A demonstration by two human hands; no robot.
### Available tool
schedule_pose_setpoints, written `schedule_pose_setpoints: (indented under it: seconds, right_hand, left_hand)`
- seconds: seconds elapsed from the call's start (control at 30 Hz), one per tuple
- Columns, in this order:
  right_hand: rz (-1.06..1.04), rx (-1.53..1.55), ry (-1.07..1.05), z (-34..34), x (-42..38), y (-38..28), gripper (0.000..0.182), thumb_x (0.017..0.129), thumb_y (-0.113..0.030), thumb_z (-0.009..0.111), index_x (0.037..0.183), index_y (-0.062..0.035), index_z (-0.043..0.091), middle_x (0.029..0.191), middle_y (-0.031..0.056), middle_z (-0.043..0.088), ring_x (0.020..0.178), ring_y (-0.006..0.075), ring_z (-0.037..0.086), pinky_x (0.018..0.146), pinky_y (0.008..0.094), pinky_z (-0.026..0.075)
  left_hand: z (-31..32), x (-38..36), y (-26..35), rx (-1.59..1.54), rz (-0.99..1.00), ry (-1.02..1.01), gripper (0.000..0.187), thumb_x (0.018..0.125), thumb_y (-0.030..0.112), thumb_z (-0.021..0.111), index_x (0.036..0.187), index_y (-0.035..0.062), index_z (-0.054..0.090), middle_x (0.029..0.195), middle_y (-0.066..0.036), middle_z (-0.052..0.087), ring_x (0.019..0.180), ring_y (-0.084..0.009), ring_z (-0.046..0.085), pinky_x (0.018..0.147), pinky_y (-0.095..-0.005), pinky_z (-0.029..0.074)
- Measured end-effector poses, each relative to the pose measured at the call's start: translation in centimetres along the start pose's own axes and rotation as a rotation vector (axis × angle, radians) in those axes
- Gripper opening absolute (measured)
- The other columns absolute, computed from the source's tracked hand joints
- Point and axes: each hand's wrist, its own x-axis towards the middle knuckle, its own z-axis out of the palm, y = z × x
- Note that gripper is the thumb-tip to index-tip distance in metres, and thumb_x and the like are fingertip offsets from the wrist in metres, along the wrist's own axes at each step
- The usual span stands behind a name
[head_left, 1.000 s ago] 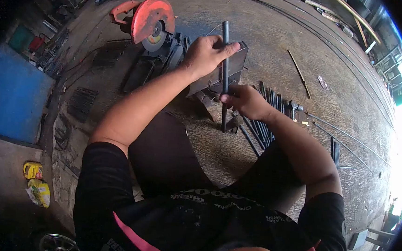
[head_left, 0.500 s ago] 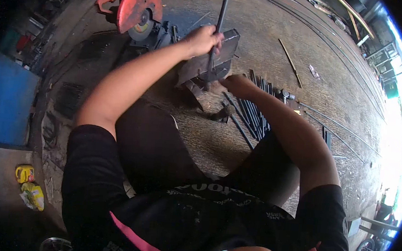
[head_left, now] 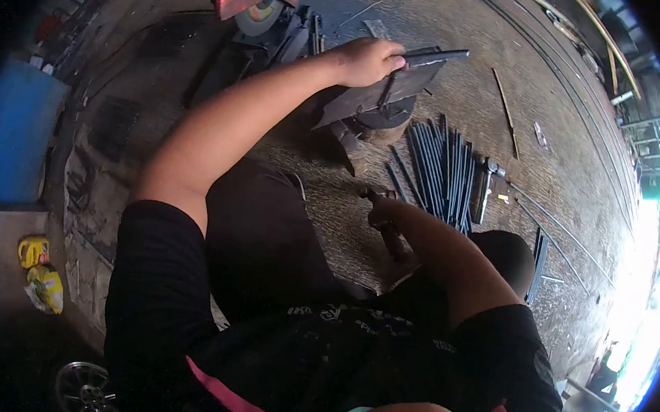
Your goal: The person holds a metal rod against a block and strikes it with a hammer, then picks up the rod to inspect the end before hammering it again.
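Note:
My left hand [head_left: 371, 62] is wrapped round a dark metal bar [head_left: 444, 56], which lies nearly level along the top of a dark steel plate fixture [head_left: 388, 91]. The fixture sits on a round block [head_left: 390, 130]. Nearer my knees, my right hand [head_left: 383, 210] is down by the floor, its fingers curled at a small dark brownish object [head_left: 368, 192] whose kind I cannot make out. Several short dark metal rods [head_left: 443, 168] lie in a pile just beyond that hand. Beside the pile rests a hammer [head_left: 488, 179] with a metal handle.
A cut-off saw [head_left: 260, 6] with a red guard stands at the far left of the fixture. Long thin rods [head_left: 562, 61] run across the floor at right. A blue panel [head_left: 17, 138], a yellow container [head_left: 34, 251] and a spoked wheel [head_left: 83, 392] are at left.
The bar in my left hand has swung from upright down to the right. My right hand has left the fixture and come down towards me, to the brownish object on the floor.

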Motion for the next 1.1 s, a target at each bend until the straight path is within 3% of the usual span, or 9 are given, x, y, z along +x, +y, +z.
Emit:
schedule_pose_setpoints:
  seconds: [0.07,0.27,0.33,0.47,0.6,0.77,0.93,1.0,1.1]
  right_hand:
    - [-0.031,0.092,0.229,0.6,0.9,1.0,0.083,0.078,-0.011,0.062,0.148,-0.0094,0.018,0.127,0.0266,0.052,0.102,0.0353,0.059,0.086,0.0486,0.051]
    - [0.026,0.070,0.179,-0.4,1.4,1.4,0.072,0.078,-0.016,0.061,0.144,-0.0133,0.033,0.134,0.0223,0.050,0.110,0.0296,0.059,0.087,0.0434,0.050]
    - [0.114,-0.150,0.461,0.0,1.6,1.8,0.058,0.079,-0.026,0.063,0.133,-0.0082,0.049,0.123,0.0219,0.058,0.109,0.0296,0.061,0.085,0.0419,0.051]
    - [0.169,-0.137,0.598,-2.7,-2.3,2.8,0.053,0.078,-0.032,0.064,0.121,-0.0030,0.056,0.107,0.0201,0.066,0.101,0.0313,0.065,0.082,0.0430,0.053]
    - [-0.158,-0.115,0.419,-6.5,-1.6,5.1,0.051,0.080,-0.034,0.066,0.118,-0.0013,0.057,0.098,0.0185,0.068,0.086,0.0311,0.068,0.073,0.0401,0.055]
    - [-0.184,0.456,0.706,-9.2,-18.3,0.2,0.049,0.087,-0.041,0.063,0.117,-0.0025,0.062,0.087,0.0149,0.067,0.079,0.0225,0.064,0.070,0.0377,0.051]
    - [-0.366,0.676,0.914,-11.9,-26.6,1.6,0.055,0.090,-0.034,0.059,0.133,-0.0021,0.048,0.083,0.0113,0.061,0.072,0.0180,0.056,0.066,0.0329,0.049]
    - [-0.812,1.056,0.939,-13.1,-27.8,2.0,0.043,0.090,-0.024,0.059,0.126,-0.0032,0.046,0.082,0.0061,0.056,0.067,0.0157,0.055,0.060,0.0311,0.049]
    - [-1.019,1.082,1.041,-15.4,-29.6,1.6,0.046,0.086,-0.021,0.062,0.121,0.0041,0.046,0.079,0.0126,0.058,0.064,0.0211,0.058,0.061,0.0351,0.052]
  left_hand:
    - [0.0,0.0,-0.8,-0.009,-0.017,0.008,0.030,0.099,0.028,0.048,0.109,0.0022,0.060,0.085,-0.011,0.065,0.082,-0.0202,0.062,0.075,-0.0358,0.046]
    - [-0.3,-0.4,-1.6,-0.003,-0.040,-0.007,0.029,0.098,0.026,0.048,0.111,0.0017,0.059,0.086,-0.011,0.065,0.084,-0.0216,0.062,0.075,-0.0368,0.046]
    - [-0.2,-0.5,-2.3,0.022,-0.028,-0.001,0.029,0.098,0.026,0.048,0.110,0.0015,0.059,0.087,-0.013,0.065,0.084,-0.0240,0.063,0.075,-0.0383,0.046]
    - [-0.1,-0.1,-4.0,0.141,-0.005,0.112,0.031,0.096,0.026,0.047,0.112,0.0019,0.057,0.092,-0.020,0.063,0.091,-0.0374,0.062,0.078,-0.0439,0.046]
    - [0.0,-0.2,-4.8,0.162,-0.137,0.099,0.033,0.097,0.029,0.046,0.107,0.0011,0.058,0.096,-0.022,0.063,0.095,-0.0398,0.061,0.081,-0.0461,0.046]
    - [1.0,0.3,-4.6,0.236,-0.202,-0.080,0.032,0.097,0.029,0.044,0.101,0.0007,0.059,0.098,-0.023,0.063,0.099,-0.0412,0.059,0.083,-0.0475,0.045]
    - [2.3,0.5,-4.0,0.248,-0.250,-0.123,0.030,0.097,0.026,0.043,0.107,0.0017,0.058,0.100,-0.024,0.063,0.102,-0.0416,0.059,0.087,-0.0485,0.045]
    - [2.5,0.0,-4.0,0.338,-0.197,-0.050,0.030,0.097,0.027,0.043,0.110,0.0023,0.055,0.099,-0.024,0.063,0.099,-0.0429,0.059,0.084,-0.0513,0.045]
    - [2.7,-0.1,-3.3,0.397,-0.223,-0.010,0.028,0.098,0.027,0.043,0.108,0.0024,0.052,0.096,-0.024,0.064,0.091,-0.0447,0.061,0.077,-0.0539,0.047]
